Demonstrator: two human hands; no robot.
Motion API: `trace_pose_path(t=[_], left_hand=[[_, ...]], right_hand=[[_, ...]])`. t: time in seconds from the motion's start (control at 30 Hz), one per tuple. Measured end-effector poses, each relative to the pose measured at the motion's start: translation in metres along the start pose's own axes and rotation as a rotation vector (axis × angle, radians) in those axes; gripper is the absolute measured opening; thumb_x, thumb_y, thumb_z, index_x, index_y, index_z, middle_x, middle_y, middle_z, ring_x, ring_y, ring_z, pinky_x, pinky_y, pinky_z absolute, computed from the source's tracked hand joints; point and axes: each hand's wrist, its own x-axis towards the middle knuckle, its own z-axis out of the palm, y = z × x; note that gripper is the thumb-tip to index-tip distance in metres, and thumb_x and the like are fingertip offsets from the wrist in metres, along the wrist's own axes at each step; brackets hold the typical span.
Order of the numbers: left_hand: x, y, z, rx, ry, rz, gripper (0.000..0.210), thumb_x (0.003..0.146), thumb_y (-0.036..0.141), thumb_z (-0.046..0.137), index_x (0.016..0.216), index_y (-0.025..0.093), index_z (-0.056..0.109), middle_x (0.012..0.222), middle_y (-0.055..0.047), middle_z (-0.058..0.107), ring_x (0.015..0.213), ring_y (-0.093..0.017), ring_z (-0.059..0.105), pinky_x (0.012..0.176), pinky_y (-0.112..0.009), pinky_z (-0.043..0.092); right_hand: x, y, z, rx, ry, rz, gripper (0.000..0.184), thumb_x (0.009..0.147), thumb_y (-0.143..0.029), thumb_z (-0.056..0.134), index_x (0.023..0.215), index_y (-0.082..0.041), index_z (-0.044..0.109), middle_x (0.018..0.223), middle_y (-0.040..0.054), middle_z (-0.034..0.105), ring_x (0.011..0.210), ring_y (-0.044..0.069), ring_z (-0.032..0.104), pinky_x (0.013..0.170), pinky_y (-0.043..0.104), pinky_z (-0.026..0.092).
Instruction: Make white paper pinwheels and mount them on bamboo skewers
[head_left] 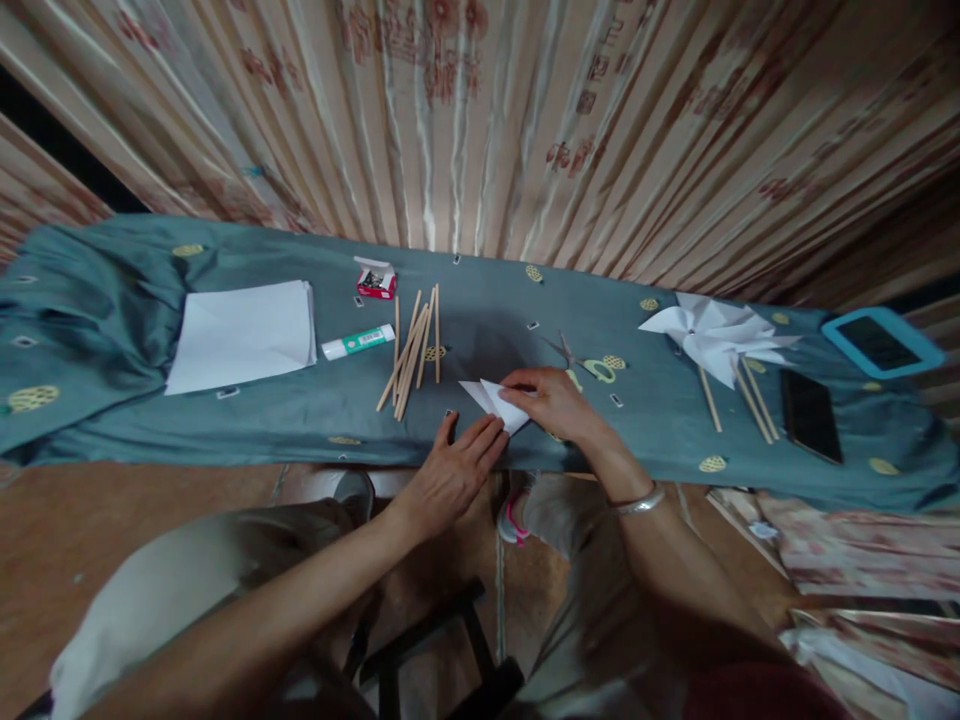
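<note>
A small folded piece of white paper (504,408) lies near the front edge of the cloth-covered table, its folds making pointed triangles. My right hand (551,400) pinches its upper right side between thumb and fingers. My left hand (457,462) rests flat with fingers stretched, the fingertips touching the paper's lower left edge. Just beyond my right hand lie scissors (598,370) with pale green handles, partly hidden by the hand. Several thin wooden sticks (411,350) lie in a loose pile to the left of the paper.
A glue stick (360,342), a red box of small metal pieces (376,280) and a stack of white paper (241,335) lie leftward. On the right are white paper pinwheels (716,335) on sticks, a black phone (811,415) and a blue-framed tablet (881,342). A curtain (480,120) hangs behind.
</note>
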Motion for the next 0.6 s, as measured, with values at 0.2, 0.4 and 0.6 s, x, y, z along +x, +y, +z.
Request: trace_pose_path(t=[0.2,0.4,0.6], left_hand=[[-0.002,0.001,-0.001,-0.03,-0.02,-0.001,0.05,0.096,0.018,0.036,0.145,0.009,0.035,0.152,-0.019,0.038,0.142,-0.028,0.034,0.112,-0.062,0.023],[-0.002,0.002,-0.002,-0.044,-0.022,-0.005,0.047,0.098,0.019,0.032,0.144,0.009,0.036,0.151,-0.018,0.04,0.142,-0.027,0.034,0.112,-0.061,0.024],[-0.002,0.002,-0.003,-0.046,-0.009,-0.01,0.046,0.098,0.018,0.031,0.142,0.009,0.039,0.148,-0.018,0.044,0.14,-0.027,0.037,0.112,-0.06,0.024]], right_hand=[[0.013,0.0,0.011,0.027,0.001,0.035,0.02,0.081,-0.016,0.062,0.097,-0.02,0.073,0.096,0.0042,0.076,0.088,0.018,0.069,0.082,0.031,0.05],[0.02,0.001,0.018,0.001,-0.015,0.059,0.025,0.08,-0.013,0.063,0.103,-0.018,0.071,0.101,0.0072,0.076,0.094,0.021,0.07,0.087,0.035,0.051],[0.022,0.0,0.02,-0.025,-0.008,0.063,0.024,0.08,-0.013,0.064,0.103,-0.019,0.07,0.098,0.0052,0.076,0.092,0.02,0.07,0.087,0.035,0.051]])
